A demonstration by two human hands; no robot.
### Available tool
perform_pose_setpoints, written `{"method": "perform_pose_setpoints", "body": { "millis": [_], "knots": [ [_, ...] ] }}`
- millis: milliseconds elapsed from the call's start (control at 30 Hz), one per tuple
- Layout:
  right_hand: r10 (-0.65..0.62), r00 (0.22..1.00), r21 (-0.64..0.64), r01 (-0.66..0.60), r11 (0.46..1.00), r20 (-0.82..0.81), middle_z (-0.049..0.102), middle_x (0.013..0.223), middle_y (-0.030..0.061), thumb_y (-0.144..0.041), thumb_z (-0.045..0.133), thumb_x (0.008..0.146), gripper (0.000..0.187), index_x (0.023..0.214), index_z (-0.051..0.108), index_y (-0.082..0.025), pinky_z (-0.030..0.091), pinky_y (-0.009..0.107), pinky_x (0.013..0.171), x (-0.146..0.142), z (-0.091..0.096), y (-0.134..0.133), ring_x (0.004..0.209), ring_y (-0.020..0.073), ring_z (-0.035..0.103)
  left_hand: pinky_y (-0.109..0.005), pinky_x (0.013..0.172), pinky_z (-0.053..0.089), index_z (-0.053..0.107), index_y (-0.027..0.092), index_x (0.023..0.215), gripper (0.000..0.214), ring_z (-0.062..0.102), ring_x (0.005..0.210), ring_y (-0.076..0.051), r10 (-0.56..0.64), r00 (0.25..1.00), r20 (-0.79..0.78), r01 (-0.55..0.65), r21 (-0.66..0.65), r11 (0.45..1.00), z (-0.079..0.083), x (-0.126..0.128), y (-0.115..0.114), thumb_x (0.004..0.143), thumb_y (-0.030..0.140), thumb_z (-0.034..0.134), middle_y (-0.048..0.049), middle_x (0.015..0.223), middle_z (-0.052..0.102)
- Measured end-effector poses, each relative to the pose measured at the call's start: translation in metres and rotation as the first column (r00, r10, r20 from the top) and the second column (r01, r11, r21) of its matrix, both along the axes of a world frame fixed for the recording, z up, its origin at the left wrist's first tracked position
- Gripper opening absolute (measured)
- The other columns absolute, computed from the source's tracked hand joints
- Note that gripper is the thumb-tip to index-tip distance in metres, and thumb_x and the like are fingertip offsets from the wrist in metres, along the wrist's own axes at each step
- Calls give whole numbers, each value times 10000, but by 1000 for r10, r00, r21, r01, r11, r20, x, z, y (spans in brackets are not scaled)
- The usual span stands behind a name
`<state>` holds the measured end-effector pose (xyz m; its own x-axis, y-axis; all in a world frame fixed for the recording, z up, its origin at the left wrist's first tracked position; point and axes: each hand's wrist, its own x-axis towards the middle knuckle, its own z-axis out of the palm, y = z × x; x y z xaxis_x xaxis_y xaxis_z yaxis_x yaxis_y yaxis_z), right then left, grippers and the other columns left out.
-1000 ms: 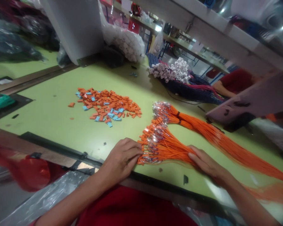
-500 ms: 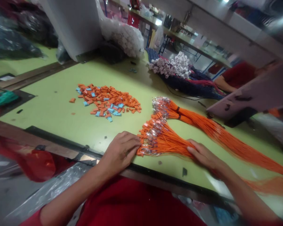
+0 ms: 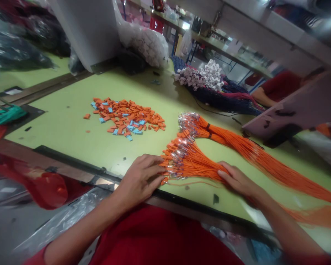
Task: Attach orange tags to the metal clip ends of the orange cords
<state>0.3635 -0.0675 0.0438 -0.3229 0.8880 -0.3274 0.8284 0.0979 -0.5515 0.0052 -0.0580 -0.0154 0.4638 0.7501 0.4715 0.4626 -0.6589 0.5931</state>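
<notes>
Near edge of the green table [image 3: 71, 140]: a fanned bundle of orange wires [image 3: 194, 167] lay between both hands. The left hand [image 3: 142, 178] rested at the wire tips with its fingers curled loosely onto the ends; whether it pinched a single tip could not be told. The right hand [image 3: 235, 180] lay flat on the strands, fingers together, pressing them to the table.

Progress, as judged: many tips in the fan carried small orange tags, others showed only clear sleeves. A second tied bundle [image 3: 226, 139] just beyond appeared untagged, and a pile of loose orange and blue tags [image 3: 127, 119] sat to the far left, well apart from the hands, so much seemed undone.

Surroundings: white rolled pieces [image 3: 204, 77] on dark blue cords [image 3: 226, 105] at the far side; a bag of white parts [image 3: 147, 44]; a co-worker's red sleeve [image 3: 278, 86] to the right. A slanted board [image 3: 298, 110] overhung the right wires, and small black scraps [image 3: 215, 199] lay near the hands.
</notes>
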Motion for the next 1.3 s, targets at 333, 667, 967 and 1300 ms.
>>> {"method": "perform_pose_setpoints", "body": {
  "millis": [333, 667, 967, 1300],
  "knots": [
    [8, 1000, 19, -8, 1000, 2, 685, 1024, 78, -447, 380, 1002, 329, 1087, 564, -188, 491, 326, 837, -1, -1, -1, 910, 230, 640, -424, 869, 480, 668, 192, 987, 112, 622, 1034, -249, 23, 999, 33, -23, -7, 1000, -5, 1, -2, 908, 176, 590, -121, 1139, 673],
    [11, 1000, 38, -12, 999, 19, 670, 1165, 107, -428, 754, 733, 594, 1232, 540, -187, 490, 348, 865, -2, 0, -7, 1009, 280, 642, -409, 873, 475, 658, 190, 980, 123, 637, 983, -238, 85, 996, 37, -88, 76, 993, 12, 2, 0, 908, 141, 572, -106, 1092, 677],
    [47, 994, 151, -62, 987, 98, 708, 927, 42, -139, 573, 716, 456, 1171, 572, -180, 470, 276, 719, -8, -10, -7, 775, 201, 632, -479, 1051, 393, 516, 149, 1323, 488, 519, 1247, -315, -263, 944, -201, 298, 172, 939, 56, 77, 21, 863, 257, 640, -168, 1369, 577],
    [72, 939, 338, -192, 921, 337, 718, 987, 103, -216, 585, 830, 262, 1083, 595, -151, 450, 315, 714, -14, 3, -20, 831, 238, 639, -433, 778, 498, 611, 105, 1123, 347, 698, 887, -349, -387, 676, -627, 281, -266, 922, 49, 174, 48, 789, 154, 532, -204, 958, 734]
  ]
}}
